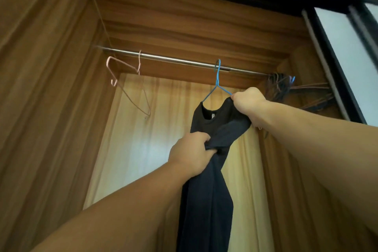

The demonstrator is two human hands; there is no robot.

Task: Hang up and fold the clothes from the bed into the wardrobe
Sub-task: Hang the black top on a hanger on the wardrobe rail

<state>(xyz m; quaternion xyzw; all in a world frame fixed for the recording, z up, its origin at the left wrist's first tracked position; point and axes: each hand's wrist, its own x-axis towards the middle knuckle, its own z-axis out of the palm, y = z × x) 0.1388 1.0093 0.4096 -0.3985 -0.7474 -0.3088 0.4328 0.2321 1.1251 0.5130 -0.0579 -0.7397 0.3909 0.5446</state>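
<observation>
2 hands grip dark shirt (pixel 212 170) | left hand (pixel 192 154) bunches its side, right hand (pixel 248 106) clutches its shoulder | shirt on blue hanger (pixel 217 80) hooked mid-rail (pixel 173 60) in wardrobe (pixel 51 67) | pink hanger (pixel 126 80) left, hanger cluster (pixel 286 88) at right end | open rail between

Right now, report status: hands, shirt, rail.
Left hand grips dark shirt mid-body. Right hand holds its shoulder at blue hanger, hooked on rail. Pink hanger well left, clear.
</observation>
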